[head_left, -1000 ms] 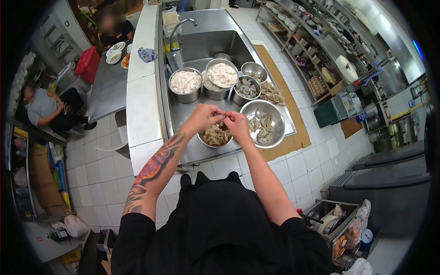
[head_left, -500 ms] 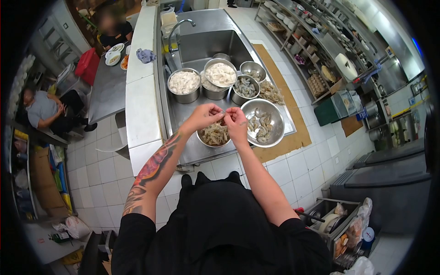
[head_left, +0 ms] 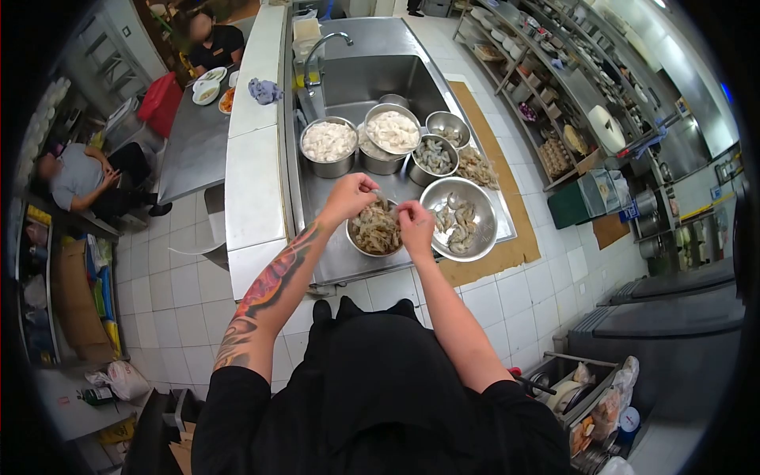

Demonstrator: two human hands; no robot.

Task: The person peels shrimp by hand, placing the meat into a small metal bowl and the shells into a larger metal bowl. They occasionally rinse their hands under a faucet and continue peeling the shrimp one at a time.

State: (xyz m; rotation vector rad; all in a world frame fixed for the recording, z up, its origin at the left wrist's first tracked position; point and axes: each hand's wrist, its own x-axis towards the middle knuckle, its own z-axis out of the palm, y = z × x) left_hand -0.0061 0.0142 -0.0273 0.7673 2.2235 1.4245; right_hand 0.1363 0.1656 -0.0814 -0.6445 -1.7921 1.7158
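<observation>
My left hand (head_left: 348,198) is closed in a pinch on a small greyish shrimp (head_left: 379,195), partly lost against what lies below. Across from it, my right hand (head_left: 416,225) has its fingers pressed together; anything between them is too small to make out. Both hands hover over a steel bowl heaped with brownish shrimp or shrimp shells (head_left: 375,229). To the right, a wide steel bowl (head_left: 484,241) contains several grey shrimp (head_left: 459,229). Behind it, a smaller pot holds grey shrimp (head_left: 435,155).
Steel pots of pale food (head_left: 330,142) stand before the sink basin (head_left: 372,83) and faucet (head_left: 332,37). Shells (head_left: 477,169) lie by the counter's right edge, with cardboard (head_left: 507,198) on the floor beyond. A tiled ledge (head_left: 255,182) borders the left; two people sit past it.
My hands have separated: the right moved down and right, the left slightly up. The view has shifted a little, so the counter sits further right.
</observation>
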